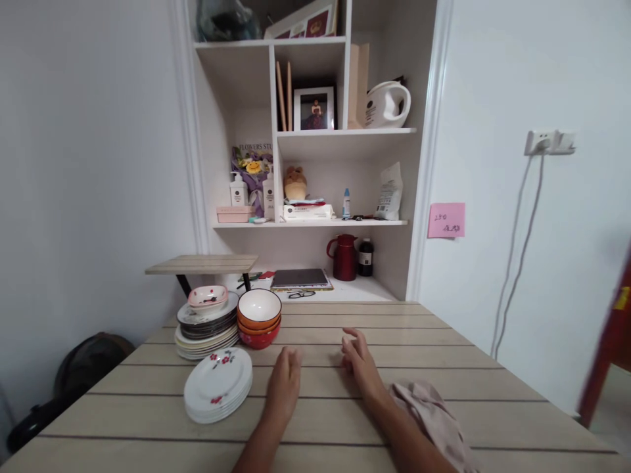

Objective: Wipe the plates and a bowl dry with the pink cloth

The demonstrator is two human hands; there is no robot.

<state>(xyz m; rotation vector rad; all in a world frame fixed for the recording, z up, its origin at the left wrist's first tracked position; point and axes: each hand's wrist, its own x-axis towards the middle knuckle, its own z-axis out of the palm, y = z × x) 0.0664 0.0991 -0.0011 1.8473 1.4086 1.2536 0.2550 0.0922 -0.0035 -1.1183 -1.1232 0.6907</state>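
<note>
My left hand is over the table just right of a stack of white plates with red flowers. It is turned on edge, its fingers loosely bent and partly hidden, and no object shows in it. My right hand is held across from it, fingers apart and slightly curled, holding nothing. Beside my right forearm lies a crumpled pinkish-beige cloth, partly covered by the arm. Behind the flowered plates stand nested bowls, orange and red outside. Left of them, a small pink-rimmed bowl tops a taller pile of plates.
The slatted wooden table meets a white shelf unit. A small raised stand is behind the plates. On the lowest shelf are a laptop, glasses, a red jug and a dark bottle.
</note>
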